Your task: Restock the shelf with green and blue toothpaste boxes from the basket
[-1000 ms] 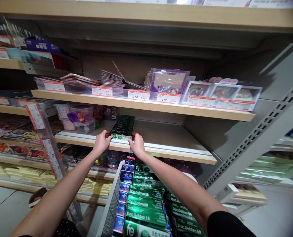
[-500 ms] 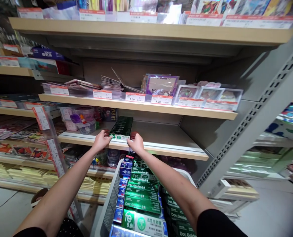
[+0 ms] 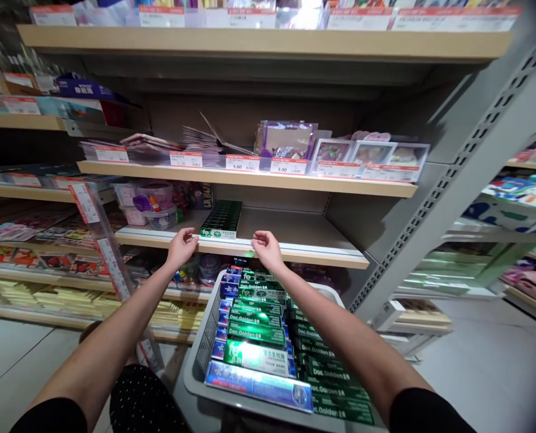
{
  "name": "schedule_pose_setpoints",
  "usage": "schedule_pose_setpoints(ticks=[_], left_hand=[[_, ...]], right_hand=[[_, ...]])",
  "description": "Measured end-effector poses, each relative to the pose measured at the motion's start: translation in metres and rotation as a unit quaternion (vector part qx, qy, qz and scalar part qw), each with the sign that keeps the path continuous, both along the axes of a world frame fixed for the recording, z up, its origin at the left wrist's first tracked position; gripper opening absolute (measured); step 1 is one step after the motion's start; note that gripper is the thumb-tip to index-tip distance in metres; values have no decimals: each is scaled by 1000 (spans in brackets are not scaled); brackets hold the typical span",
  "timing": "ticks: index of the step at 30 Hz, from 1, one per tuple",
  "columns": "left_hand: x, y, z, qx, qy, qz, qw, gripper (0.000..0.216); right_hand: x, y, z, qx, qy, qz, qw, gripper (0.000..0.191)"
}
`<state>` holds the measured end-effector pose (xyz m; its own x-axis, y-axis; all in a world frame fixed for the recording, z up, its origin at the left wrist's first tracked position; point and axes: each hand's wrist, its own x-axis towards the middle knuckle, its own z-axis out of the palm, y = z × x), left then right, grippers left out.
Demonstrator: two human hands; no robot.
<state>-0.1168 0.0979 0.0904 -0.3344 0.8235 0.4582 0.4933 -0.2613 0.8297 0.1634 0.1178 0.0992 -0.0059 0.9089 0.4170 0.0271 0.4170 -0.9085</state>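
Observation:
A row of green toothpaste boxes (image 3: 222,218) stands on the lower shelf (image 3: 290,231), the white and green front one at the shelf edge. Just left of the row, my left hand (image 3: 183,245) hovers at the edge with fingers curled and apart, holding nothing. To the right of the boxes my right hand (image 3: 266,246) is also empty, its fingers bent and parted. Below both forearms sits a grey basket (image 3: 195,385) filled with green Doc.Golden boxes (image 3: 256,334) and blue boxes. One blue box (image 3: 258,385) lies across the near end.
Clear plastic tubs (image 3: 154,204) stand left of the boxes on the same shelf. Above, a shelf (image 3: 249,177) with price tags carries card packs and framed items. A slanted price strip (image 3: 109,264) juts out at left; a slotted metal upright (image 3: 403,240) rises at right.
Both hands have let go of the row of boxes and moved apart, left and right. The boxes stay on the shelf. The view has shifted, showing more of the basket.

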Motion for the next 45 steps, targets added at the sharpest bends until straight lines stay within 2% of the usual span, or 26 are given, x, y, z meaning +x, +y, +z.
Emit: schedule_pose_setpoints(ticks=[3,6,10,13,16,21,25,33,40,45], left_hand=[[21,-38,-4,37,-22,8,999,38],[55,-81,-13,48,-51,-35,997,36],[101,-116,-29,6,-109,-96,989,34],[121,-113,-40,-9,-153,-132,979,32],[130,-102,-49,-10,-182,-150,972,33],[131,-106,-67,-57,-152,-196,967,34],[130,-116,-75,-90,-126,-230,961,38],[130,-113,-76,-72,-148,-216,962,41],[130,-114,-71,-78,-159,-196,965,45],[129,-112,-75,-89,-154,-189,966,51]], right_hand=[[32,-33,2,26,6,-19,999,31],[58,-68,-2,23,29,-46,998,32],[79,-101,-21,-7,33,-82,996,28],[88,-109,-41,-16,18,-87,996,32],[95,-108,-58,-36,9,-75,996,36],[99,-107,-73,-65,8,-28,997,38],[99,-109,-72,-60,-9,-14,998,38],[95,-118,-61,-39,-92,-8,995,32],[94,-116,-66,-71,-44,-20,996,45],[95,-118,-61,-88,-59,-26,994,33]])
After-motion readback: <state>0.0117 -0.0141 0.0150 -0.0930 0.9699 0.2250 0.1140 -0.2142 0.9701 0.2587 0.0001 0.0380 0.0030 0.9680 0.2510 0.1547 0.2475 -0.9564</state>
